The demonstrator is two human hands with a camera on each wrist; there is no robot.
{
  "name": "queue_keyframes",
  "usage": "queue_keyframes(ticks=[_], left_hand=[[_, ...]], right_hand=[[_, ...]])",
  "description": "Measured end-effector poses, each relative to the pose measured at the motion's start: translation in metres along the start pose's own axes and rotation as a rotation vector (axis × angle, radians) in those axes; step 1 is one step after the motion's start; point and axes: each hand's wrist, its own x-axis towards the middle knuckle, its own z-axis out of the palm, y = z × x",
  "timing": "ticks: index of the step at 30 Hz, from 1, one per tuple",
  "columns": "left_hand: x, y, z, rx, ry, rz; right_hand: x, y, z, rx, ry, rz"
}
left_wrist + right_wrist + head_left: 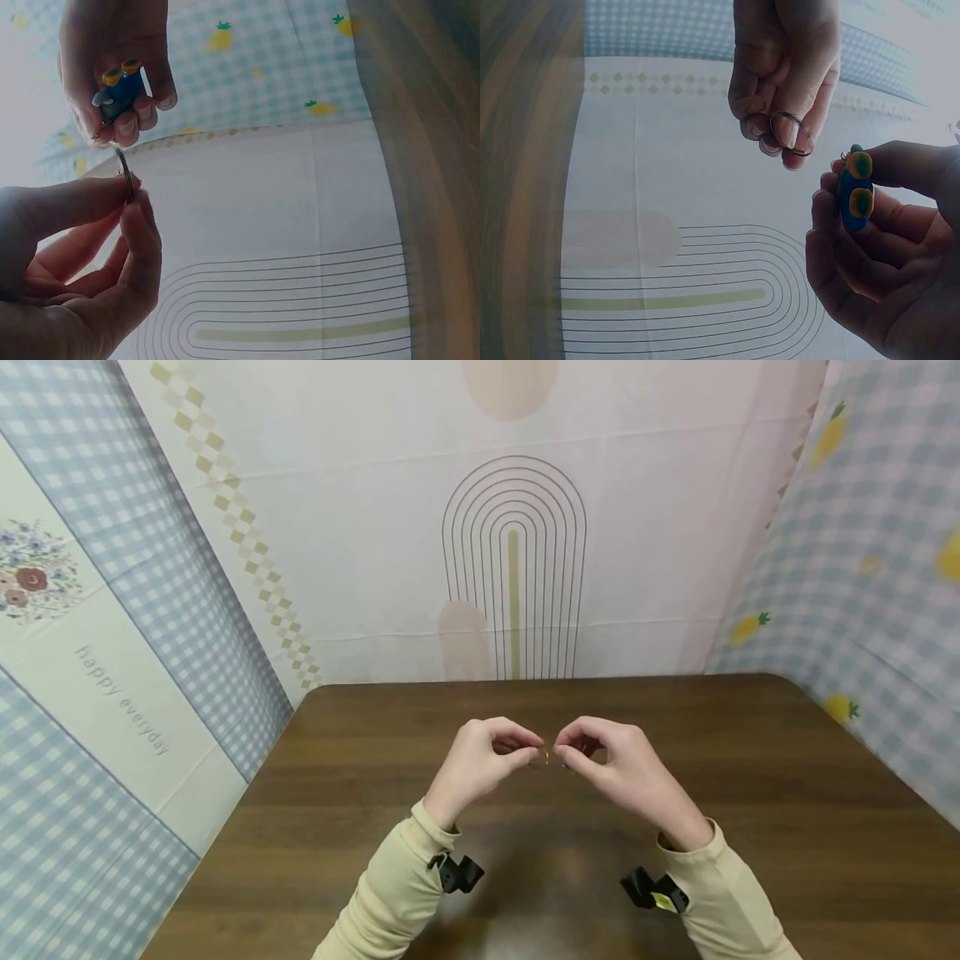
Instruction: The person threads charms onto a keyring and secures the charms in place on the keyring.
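Observation:
Between thumb and fingertips, my left hand (480, 762) pinches a thin metal key ring (802, 154). My right hand (621, 766) pinches a small blue charm (124, 91) with two orange-rimmed round parts, whose centres look green in the right wrist view. A tiny wire loop (844, 156) sticks out at the charm's end, facing the ring. In the right wrist view a narrow gap separates ring and loop. Both hands are raised above the table, fingertips close together. From the head view the charm is mostly hidden by the right fingers.
A dark brown wooden table (337, 852) lies beneath the hands. Behind it hangs a pale cloth (360, 552) with printed arches; checked cloths hang at the left (97, 468) and right (862, 568). Black wrist cameras sit on the left sleeve (390, 877) and right sleeve (731, 889).

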Motion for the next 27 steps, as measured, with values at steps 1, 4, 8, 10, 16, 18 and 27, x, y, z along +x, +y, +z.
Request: queue_keyframes(ticks=[1, 4, 8, 10, 16, 18, 27], left_hand=[[-0.002, 0.000, -0.001, -0.001, 0.008, 0.015], [-0.006, 0.001, -0.002, -0.022, 0.011, 0.048], [-0.012, 0.006, -0.005, -0.043, 0.006, 0.054], [-0.014, 0.008, -0.007, -0.036, 0.013, 0.052], [-0.020, 0.012, -0.011, -0.014, 0.020, 0.072], [-0.021, 0.012, -0.012, -0.014, 0.018, 0.073], [-0.030, 0.007, -0.017, -0.077, -0.022, 0.070]], right_hand=[[0.000, -0.001, 0.001, -0.005, 0.007, -0.012], [-0.001, -0.004, 0.004, -0.020, 0.033, -0.064], [-0.002, -0.007, 0.008, -0.040, 0.061, -0.122], [-0.002, -0.008, 0.010, -0.052, 0.070, -0.143], [-0.005, -0.014, 0.015, -0.077, 0.088, -0.178], [-0.007, -0.017, 0.017, -0.081, 0.092, -0.179], [-0.011, -0.025, 0.028, -0.104, 0.072, -0.179]])
